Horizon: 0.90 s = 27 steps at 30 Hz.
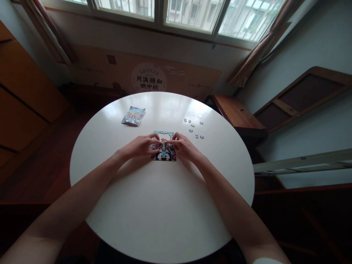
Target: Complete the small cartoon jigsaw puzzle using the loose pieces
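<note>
A partly assembled jigsaw puzzle (164,156) with a dark blue cartoon face lies in the middle of the round white table. Its inner upper part shows a pale gap, with a small reddish puzzle piece (164,139) there. My left hand (143,145) reaches over the puzzle's left side, fingertips on it and thumb spread away from the fingers. From the right comes my right hand (183,146), its fingers bent and closed together above the right side. Whatever its fingertips may pinch is too small to make out.
Several loose puzzle pieces (190,130) lie scattered on the table (162,205) to the right, beyond my right hand. A colourful printed packet (134,116) rests at the back left. A wooden bench (233,112) stands behind the table's right edge.
</note>
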Motion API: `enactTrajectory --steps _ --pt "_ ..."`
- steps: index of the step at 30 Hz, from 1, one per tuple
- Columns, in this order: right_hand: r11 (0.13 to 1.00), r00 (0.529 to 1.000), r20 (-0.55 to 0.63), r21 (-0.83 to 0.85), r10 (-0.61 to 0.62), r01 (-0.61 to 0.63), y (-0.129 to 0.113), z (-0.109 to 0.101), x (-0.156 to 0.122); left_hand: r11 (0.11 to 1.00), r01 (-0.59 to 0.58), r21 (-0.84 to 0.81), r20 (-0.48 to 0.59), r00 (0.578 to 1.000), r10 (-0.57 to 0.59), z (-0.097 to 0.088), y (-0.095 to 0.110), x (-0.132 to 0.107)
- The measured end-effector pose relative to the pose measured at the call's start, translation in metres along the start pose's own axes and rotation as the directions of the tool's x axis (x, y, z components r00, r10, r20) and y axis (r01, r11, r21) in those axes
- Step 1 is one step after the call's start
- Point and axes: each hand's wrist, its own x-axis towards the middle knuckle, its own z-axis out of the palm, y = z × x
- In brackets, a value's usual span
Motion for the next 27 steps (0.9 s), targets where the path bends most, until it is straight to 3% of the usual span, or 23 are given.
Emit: enactTrajectory --steps 4,11,19,27 --pt "1.0 1.0 -0.001 -0.031 -0.001 0.001 -0.001 0.001 0.0 1.0 0.001 -0.014 -0.011 1.0 -0.002 0.001 0.0 0.001" --pt "0.993 0.992 -0.07 -0.042 0.105 -0.108 0.0 0.007 0.004 1.0 -0.024 0.006 -0.014 1.0 0.024 0.001 -0.001 0.001" --pt "0.991 0.993 -0.046 -0.065 0.11 -0.113 0.002 0.012 0.006 0.995 -0.073 -0.064 -0.031 0.997 0.071 0.006 -0.006 0.002" --pt "0.997 0.995 -0.064 -0.012 0.07 -0.071 0.0 0.011 0.006 0.998 -0.066 0.013 -0.01 0.998 0.066 0.005 -0.001 0.003"
